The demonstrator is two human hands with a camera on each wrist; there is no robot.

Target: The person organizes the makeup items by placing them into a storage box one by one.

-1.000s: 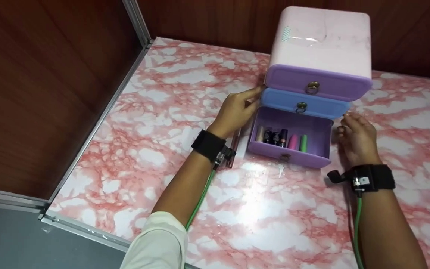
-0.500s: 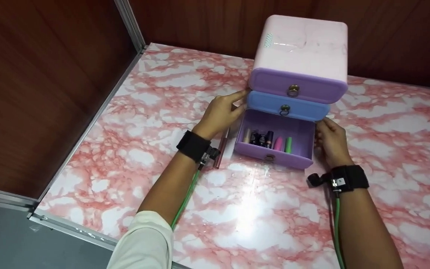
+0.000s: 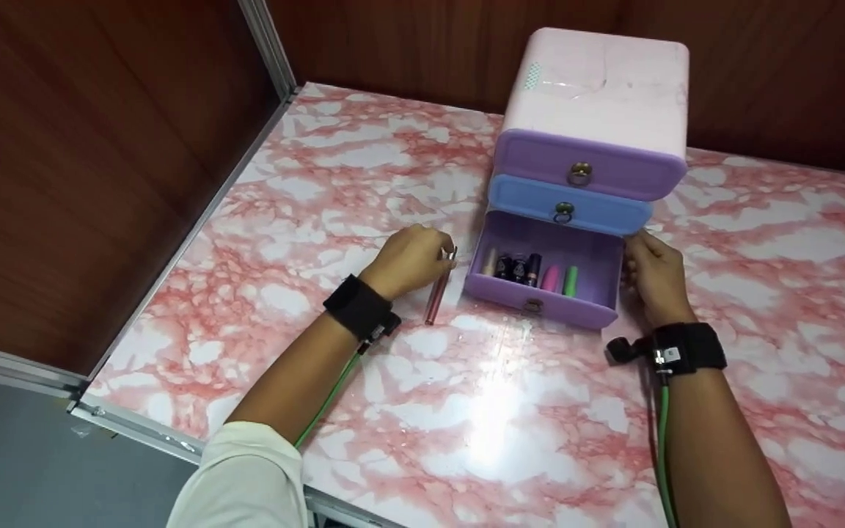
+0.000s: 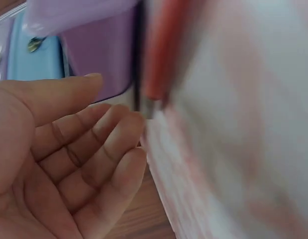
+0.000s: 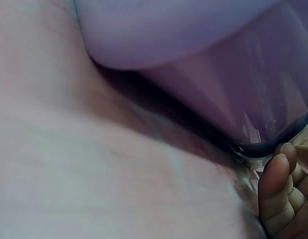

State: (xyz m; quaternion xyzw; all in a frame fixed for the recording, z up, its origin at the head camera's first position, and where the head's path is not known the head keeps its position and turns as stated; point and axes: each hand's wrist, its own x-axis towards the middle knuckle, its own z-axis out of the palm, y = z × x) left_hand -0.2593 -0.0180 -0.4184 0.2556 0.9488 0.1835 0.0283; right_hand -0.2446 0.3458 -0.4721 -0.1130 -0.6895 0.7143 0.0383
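A pale pink drawer cabinet [image 3: 620,92] stands at the back, its lower purple drawer [image 3: 499,291] pulled out. Along the drawer's front lie a beige tube [image 3: 491,262], several dark tubes [image 3: 534,270], a pink one [image 3: 551,279] and a green one [image 3: 571,281]. Left of the drawer, a slim red-brown pencil-like stick [image 3: 437,297] lies on the table. My left hand [image 3: 408,260] has its fingertips at the stick's far end; in the left wrist view the thumb is apart from the loosely bent fingers. My right hand [image 3: 656,275] touches the cabinet's lower right side with bent fingers, partly hidden.
Above the pulled-out drawer sit a blue drawer [image 3: 606,213] and a purple top drawer [image 3: 624,167], both with ring handles. Brown wood panels [image 3: 393,51] rise behind and at the left. A metal edge [image 3: 144,436] borders the red-and-white marbled table [image 3: 305,257].
My left hand has left the cabinet's left side and come down and left to the stick. My right hand moved in to the cabinet's right side and stayed there.
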